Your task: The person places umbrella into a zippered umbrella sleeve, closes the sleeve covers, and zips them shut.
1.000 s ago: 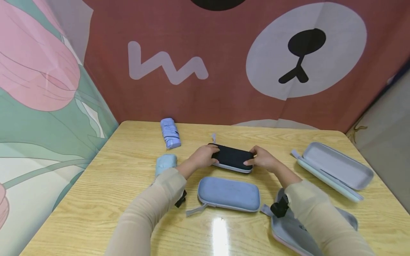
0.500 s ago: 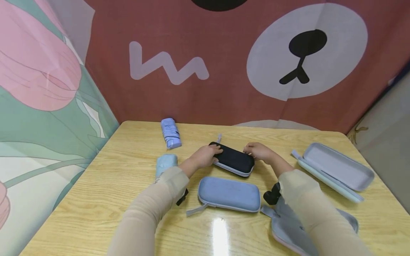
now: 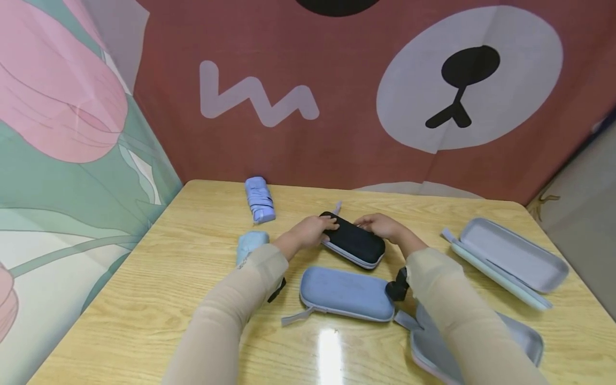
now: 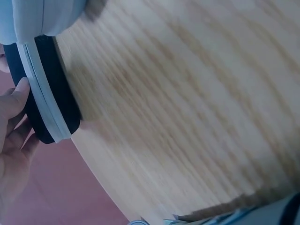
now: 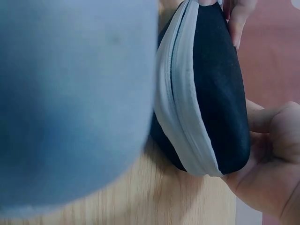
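Note:
A black zipped case with a pale zipper band lies angled on the table, its grey strap sticking out behind. My left hand grips its left end; in the left wrist view the thumb lies near the zipper band. At the case's far right edge my right hand reaches leftwards. In the right wrist view the right hand lies against the case's end, its fingertips mostly hidden. Just in front sits a closed blue zipped case, which covers part of the right wrist view.
To the left lie a lilac strapped bundle and a light blue rolled bundle, like compact umbrellas. Two opened cases lie right: a grey-lined mint one and a grey-lined pinkish one, partly under my right forearm. A patterned curtain stands behind the table.
My right hand has released the black case's right end and moved left along its far edge. The case has turned slightly, its right end swinging towards me. My left hand still grips it.

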`<state>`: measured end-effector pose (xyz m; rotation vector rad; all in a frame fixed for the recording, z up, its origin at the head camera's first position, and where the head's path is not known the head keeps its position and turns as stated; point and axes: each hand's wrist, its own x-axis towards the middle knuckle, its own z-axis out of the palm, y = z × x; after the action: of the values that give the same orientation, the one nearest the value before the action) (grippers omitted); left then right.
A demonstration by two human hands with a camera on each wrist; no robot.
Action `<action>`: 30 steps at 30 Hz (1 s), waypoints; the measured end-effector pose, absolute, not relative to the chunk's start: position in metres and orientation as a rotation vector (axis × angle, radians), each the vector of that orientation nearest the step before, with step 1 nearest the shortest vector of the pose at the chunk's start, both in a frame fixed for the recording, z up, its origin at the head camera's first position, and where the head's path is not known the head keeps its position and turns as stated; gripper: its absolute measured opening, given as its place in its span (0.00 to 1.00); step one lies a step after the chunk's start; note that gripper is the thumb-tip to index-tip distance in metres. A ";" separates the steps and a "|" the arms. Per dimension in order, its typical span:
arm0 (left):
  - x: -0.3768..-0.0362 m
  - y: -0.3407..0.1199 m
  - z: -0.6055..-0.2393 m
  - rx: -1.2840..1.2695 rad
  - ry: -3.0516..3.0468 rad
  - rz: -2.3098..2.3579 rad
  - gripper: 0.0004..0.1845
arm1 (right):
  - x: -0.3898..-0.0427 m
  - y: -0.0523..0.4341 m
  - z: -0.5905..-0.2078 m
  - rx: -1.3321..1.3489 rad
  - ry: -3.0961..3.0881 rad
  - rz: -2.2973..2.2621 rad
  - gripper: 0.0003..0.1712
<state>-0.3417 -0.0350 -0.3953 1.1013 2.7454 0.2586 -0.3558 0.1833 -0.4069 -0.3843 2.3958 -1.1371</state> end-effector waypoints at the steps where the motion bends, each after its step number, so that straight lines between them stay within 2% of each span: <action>1: -0.342 -0.035 -0.395 1.103 2.743 0.268 0.24 | -0.356 0.183 -0.407 -0.394 2.393 -1.133 0.21; 6: -0.343 -0.037 -0.395 1.113 2.724 0.307 0.25 | -0.359 0.180 -0.405 -0.435 2.382 -1.112 0.23; 12: -0.344 -0.038 -0.397 1.101 2.706 0.328 0.26 | -0.366 0.176 -0.400 -0.507 2.346 -1.029 0.31; 17: -0.344 -0.040 -0.400 1.109 2.703 0.328 0.26 | -0.371 0.170 -0.398 -0.524 2.328 -0.948 0.31; 19: -0.344 -0.040 -0.401 1.124 2.705 0.333 0.26 | -0.378 0.171 -0.407 -0.577 2.331 -0.920 0.30; 25: -0.345 -0.041 -0.403 1.146 2.709 0.336 0.26 | -0.456 0.187 -0.490 -0.828 2.477 -0.776 0.27; 27: -0.346 -0.042 -0.403 1.140 2.705 0.333 0.26 | -0.478 0.189 -0.512 -0.828 2.541 -0.731 0.24; 30: -0.347 -0.043 -0.403 1.143 2.706 0.323 0.27 | -0.490 0.187 -0.524 -0.797 2.614 -0.683 0.20</action>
<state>-0.3465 -0.0429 -0.4027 1.1430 2.7064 0.3231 -0.4903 0.1871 -0.5238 -0.7970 2.6143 -0.6830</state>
